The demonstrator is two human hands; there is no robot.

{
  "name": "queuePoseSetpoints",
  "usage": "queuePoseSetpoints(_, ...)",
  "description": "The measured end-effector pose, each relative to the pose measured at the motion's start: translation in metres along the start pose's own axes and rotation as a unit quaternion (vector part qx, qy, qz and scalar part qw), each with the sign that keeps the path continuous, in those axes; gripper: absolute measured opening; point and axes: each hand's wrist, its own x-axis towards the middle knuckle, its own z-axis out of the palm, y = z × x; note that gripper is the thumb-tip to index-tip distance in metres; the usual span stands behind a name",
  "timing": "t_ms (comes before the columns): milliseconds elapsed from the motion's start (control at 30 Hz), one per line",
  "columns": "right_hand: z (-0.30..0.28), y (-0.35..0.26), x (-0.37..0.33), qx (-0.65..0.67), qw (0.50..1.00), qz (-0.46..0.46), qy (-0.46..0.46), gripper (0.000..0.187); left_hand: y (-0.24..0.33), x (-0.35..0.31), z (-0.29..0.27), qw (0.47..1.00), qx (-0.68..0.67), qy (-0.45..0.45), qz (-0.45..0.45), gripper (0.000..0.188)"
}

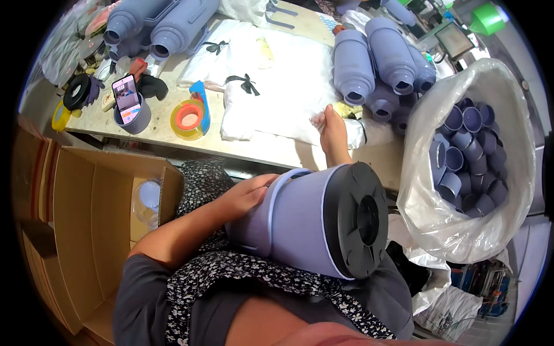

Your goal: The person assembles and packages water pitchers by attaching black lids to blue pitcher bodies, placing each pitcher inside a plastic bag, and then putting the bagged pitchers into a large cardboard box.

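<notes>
Two bare hands are in view, and one flask (300, 225) lies on its side over the lap, above the flowered apron (231, 274). Its black base (348, 230) faces right, with a round hole in the middle. The left hand (254, 193) grasps the flask from above, curled over the body just beside the handle (271, 210) — whether any fingers hook under that handle, I cannot tell.

The right hand (333, 131) is beyond the flask, over the near edge of the table (161, 120), thumb up and fingers curled. It is beside the white bags (277, 86); I cannot tell whether it pinches anything. Black ties (245, 85) lie on the bags.

More flasks (398, 57) are piled at the table's right, others at its far left. A phone (126, 101) leans upright in a cup (138, 120) — near it are the tape rolls (186, 130), yellow and blue. An open box (95, 213) stands at the left, below the table edge. On the right, a clear sack (421, 173) holds many small purple cups (476, 147).
</notes>
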Motion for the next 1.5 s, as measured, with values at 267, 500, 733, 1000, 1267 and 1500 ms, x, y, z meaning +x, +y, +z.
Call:
queuePoseSetpoints(267, 0.039, -0.061, -0.114, 0.132, 0.979, 0.154, -0.005, 0.027, -0.035, 0.086, -0.024, 0.958, 0.087, 0.274, -0.003, 0.055)
queuePoseSetpoints(500, -0.075, -0.092, -0.146, 0.341, 0.938, -0.048, -0.036, 0.032, 0.060, 0.085, 0.004, 0.959, 0.063, 0.262, 0.084, 0.010)
queuePoseSetpoints(733, 0.007, -0.171, -0.224, -0.240, 0.855, -0.091, -0.451, 0.021, 0.030, 0.066, -0.014, 0.933, 0.186, 0.278, 0.134, 0.006)
queuePoseSetpoints(1000, 0.015, -0.111, -0.261, -0.271, 0.961, -0.013, 0.055, 0.033, -0.031, 0.025, -0.034, 0.927, 0.280, 0.249, 0.034, 0.025)
queuePoseSetpoints(1267, -0.007, 0.027, -0.300, -0.387, 0.869, 0.103, -0.291, 0.031, -0.021, -0.084, -0.029, 0.813, 0.575, 0.087, -0.010, 0.031)
queuePoseSetpoints(1500, 0.071, 0.028, -0.252, -0.460, 0.740, 0.192, -0.452, 0.022, 0.000, -0.051, 0.028, 0.807, 0.548, 0.166, 0.144, 0.081)
